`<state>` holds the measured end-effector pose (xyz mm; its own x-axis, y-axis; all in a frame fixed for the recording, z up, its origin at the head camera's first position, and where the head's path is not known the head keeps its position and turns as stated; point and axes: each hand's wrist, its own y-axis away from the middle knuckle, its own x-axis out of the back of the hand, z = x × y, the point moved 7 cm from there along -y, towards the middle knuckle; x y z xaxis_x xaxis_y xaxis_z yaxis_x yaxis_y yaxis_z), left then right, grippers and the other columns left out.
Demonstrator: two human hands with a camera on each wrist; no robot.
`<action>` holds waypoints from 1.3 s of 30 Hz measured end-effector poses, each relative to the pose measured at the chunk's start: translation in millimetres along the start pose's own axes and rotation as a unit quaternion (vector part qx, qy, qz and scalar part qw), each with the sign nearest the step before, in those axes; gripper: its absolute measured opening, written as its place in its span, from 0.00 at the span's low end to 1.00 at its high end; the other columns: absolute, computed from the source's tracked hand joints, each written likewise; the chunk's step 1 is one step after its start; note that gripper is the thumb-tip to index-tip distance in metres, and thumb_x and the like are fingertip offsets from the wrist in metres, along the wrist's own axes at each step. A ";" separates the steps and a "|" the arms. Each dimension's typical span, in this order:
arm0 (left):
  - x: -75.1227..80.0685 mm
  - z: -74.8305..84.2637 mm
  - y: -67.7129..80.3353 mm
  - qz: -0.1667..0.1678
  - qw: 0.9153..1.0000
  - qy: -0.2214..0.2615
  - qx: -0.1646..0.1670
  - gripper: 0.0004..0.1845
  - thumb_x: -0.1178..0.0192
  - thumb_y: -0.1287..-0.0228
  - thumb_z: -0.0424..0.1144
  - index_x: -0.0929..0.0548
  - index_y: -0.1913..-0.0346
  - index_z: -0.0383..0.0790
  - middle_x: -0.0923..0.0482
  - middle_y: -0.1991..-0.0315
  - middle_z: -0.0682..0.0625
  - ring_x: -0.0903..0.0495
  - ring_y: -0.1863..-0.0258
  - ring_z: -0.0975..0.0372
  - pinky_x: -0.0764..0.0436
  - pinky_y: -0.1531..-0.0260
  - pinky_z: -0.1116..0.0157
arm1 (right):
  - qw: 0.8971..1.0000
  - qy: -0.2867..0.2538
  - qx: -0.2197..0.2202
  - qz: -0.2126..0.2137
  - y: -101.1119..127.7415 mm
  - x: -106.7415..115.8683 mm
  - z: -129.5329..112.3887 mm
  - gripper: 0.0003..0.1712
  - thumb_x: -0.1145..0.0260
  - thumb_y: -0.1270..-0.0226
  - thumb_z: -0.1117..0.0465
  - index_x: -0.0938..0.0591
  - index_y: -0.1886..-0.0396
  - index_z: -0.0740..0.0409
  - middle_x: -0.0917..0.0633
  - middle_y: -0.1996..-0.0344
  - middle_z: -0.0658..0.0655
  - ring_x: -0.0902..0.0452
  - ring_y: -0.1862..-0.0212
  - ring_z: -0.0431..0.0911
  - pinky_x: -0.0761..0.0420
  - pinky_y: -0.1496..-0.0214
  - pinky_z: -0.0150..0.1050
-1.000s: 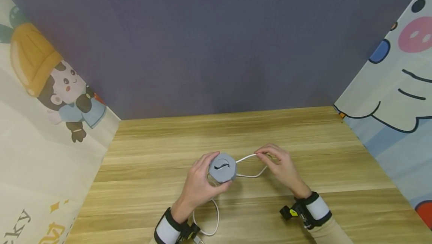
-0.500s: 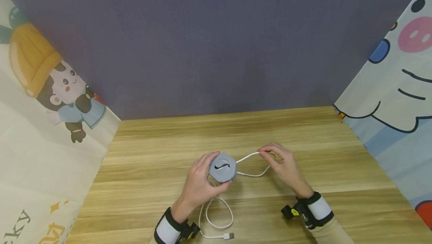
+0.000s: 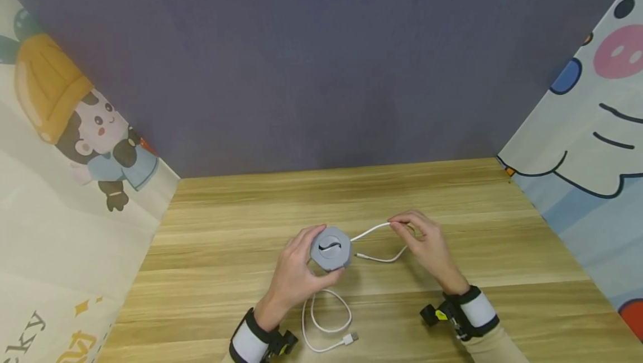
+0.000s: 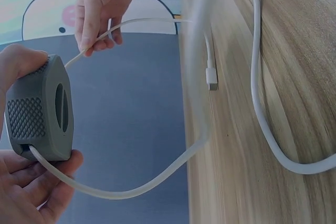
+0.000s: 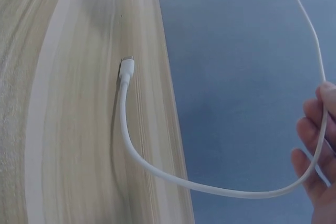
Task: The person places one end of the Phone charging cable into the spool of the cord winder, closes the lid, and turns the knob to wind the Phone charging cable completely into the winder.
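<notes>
A grey, roughly hexagonal cable winder [image 3: 331, 248] with a curved slot in its top is gripped by my left hand [image 3: 295, 276], fingers behind it and thumb at the near edge. White cable [image 3: 370, 232] leaves both sides of the winder. To its right, my right hand [image 3: 426, 246] pinches that cable between thumb and fingertips. Beyond the pinch the cable bends back, ending in a small USB-C plug [image 5: 126, 69] beside the winder in the head view. The other end loops below my left hand and finishes in a USB-A plug [image 3: 350, 339].
A wood-grain table [image 3: 241, 206] lies beneath both hands. Behind it stands a dark grey-blue panel [image 3: 321, 72]. Printed cartoon panels flank the table at left [image 3: 45, 229] and right [image 3: 603, 145]. Wrist straps with cameras sit on both arms.
My right hand has drawn the cable slightly right and away, and the USB-C end has shifted from the winder. The USB-A end has come out from beside my left wrist, moving right. The winder stays put.
</notes>
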<state>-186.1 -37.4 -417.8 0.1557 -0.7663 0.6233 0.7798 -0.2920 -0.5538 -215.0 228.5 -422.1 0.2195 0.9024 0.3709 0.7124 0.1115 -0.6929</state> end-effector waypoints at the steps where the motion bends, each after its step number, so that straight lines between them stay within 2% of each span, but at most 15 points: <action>1: 0.3 0.0 -0.1 0.001 1.000 0.000 0.000 0.46 0.17 0.61 0.50 0.22 0.36 0.36 0.17 0.42 0.44 0.16 0.46 0.52 0.16 0.47 0.49 | 1.000 0.002 -0.001 0.005 0.3 0.6 1.0 0.18 0.29 0.47 0.83 0.12 0.61 0.61 0.11 0.66 0.59 0.18 0.59 0.34 0.22 0.52 0.21; 7: 2.7 -0.8 -0.3 0.004 1.000 0.000 -0.001 0.46 0.17 0.61 0.49 0.22 0.36 0.36 0.17 0.42 0.44 0.16 0.46 0.52 0.16 0.47 0.51 | 1.000 0.011 -0.007 0.018 -0.4 3.9 2.8 0.19 0.29 0.47 0.84 0.11 0.62 0.60 0.12 0.66 0.58 0.19 0.60 0.34 0.23 0.55 0.20; 14: 3.1 -0.9 -0.4 0.006 1.000 0.001 -0.004 0.46 0.17 0.61 0.49 0.22 0.35 0.35 0.17 0.42 0.43 0.16 0.47 0.52 0.16 0.47 0.50 | 1.000 0.015 -0.014 0.024 -0.8 4.5 4.7 0.16 0.28 0.46 0.83 0.11 0.62 0.62 0.12 0.66 0.60 0.20 0.60 0.34 0.23 0.54 0.19; 22: 6.3 -6.3 1.3 0.011 1.000 0.012 0.013 0.47 0.16 0.63 0.46 0.22 0.35 0.36 0.17 0.42 0.43 0.16 0.47 0.52 0.16 0.49 0.50 | 0.998 0.024 -0.035 0.055 -1.0 13.6 12.4 0.15 0.30 0.45 0.85 0.12 0.63 0.65 0.12 0.67 0.62 0.21 0.59 0.31 0.24 0.52 0.19; 30: 7.3 -7.4 2.0 0.009 1.000 0.009 0.017 0.47 0.16 0.62 0.48 0.22 0.35 0.36 0.17 0.42 0.44 0.16 0.47 0.53 0.16 0.48 0.51 | 0.997 0.028 -0.057 0.050 -1.4 16.1 15.3 0.13 0.30 0.40 0.81 0.12 0.61 0.64 0.12 0.66 0.60 0.21 0.59 0.32 0.24 0.52 0.19; 39: 6.7 -5.8 1.2 0.008 1.000 0.001 0.016 0.47 0.16 0.62 0.48 0.22 0.35 0.37 0.17 0.42 0.45 0.16 0.47 0.53 0.17 0.47 0.51 | 0.995 0.035 -0.058 0.071 -2.0 18.8 17.3 0.12 0.31 0.40 0.82 0.12 0.61 0.66 0.12 0.66 0.61 0.22 0.58 0.29 0.25 0.51 0.18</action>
<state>-187.7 -46.2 -417.5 0.1670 -0.7725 0.6127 0.7959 -0.2611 -0.5463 -223.8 252.5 -424.4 0.3668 0.8737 0.3195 0.7417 -0.0673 -0.6674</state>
